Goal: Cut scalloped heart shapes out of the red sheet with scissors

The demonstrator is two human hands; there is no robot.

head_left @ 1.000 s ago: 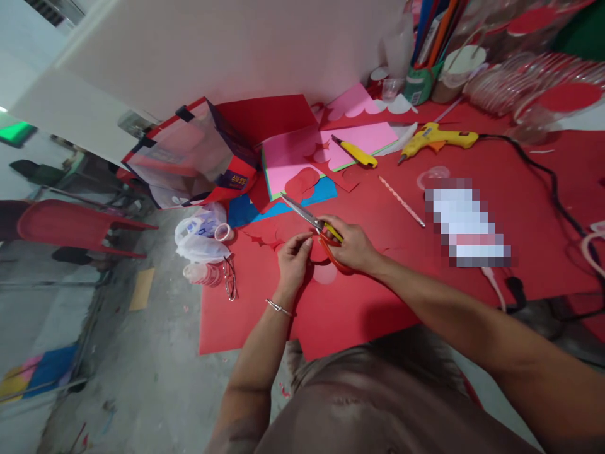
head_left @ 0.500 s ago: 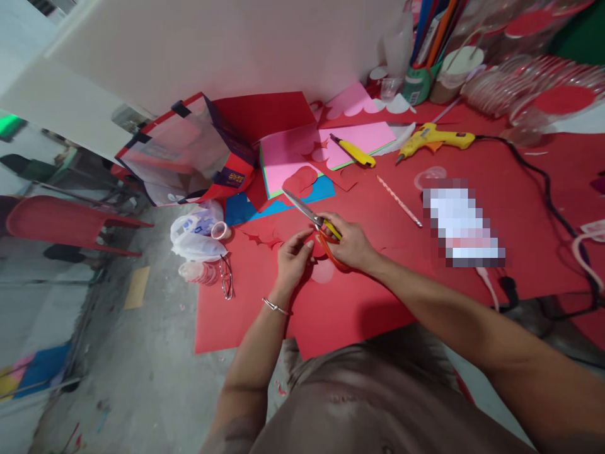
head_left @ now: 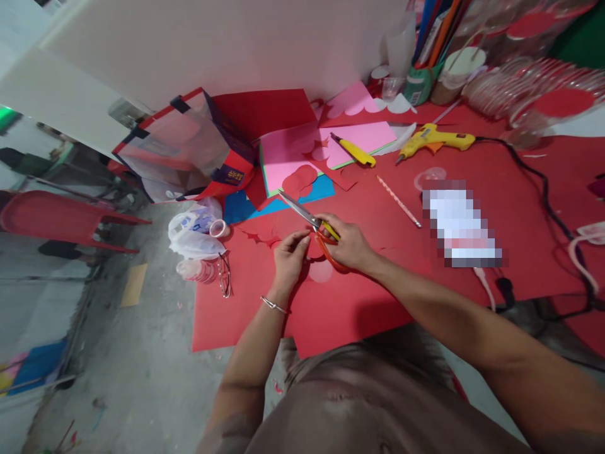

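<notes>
Your right fingers (head_left: 336,224) wrap the orange-handled metal scissors (head_left: 302,212); your left fingers (head_left: 297,239) pinch the small red paper piece (head_left: 314,248). Turn it slowly.

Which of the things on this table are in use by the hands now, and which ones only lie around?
In use: scissors in the right hand; small red paper piece in the left hand.
Lying about: glue gun, yellow knife, pink sheet, striped stick, glasses, plastic bag.
</notes>
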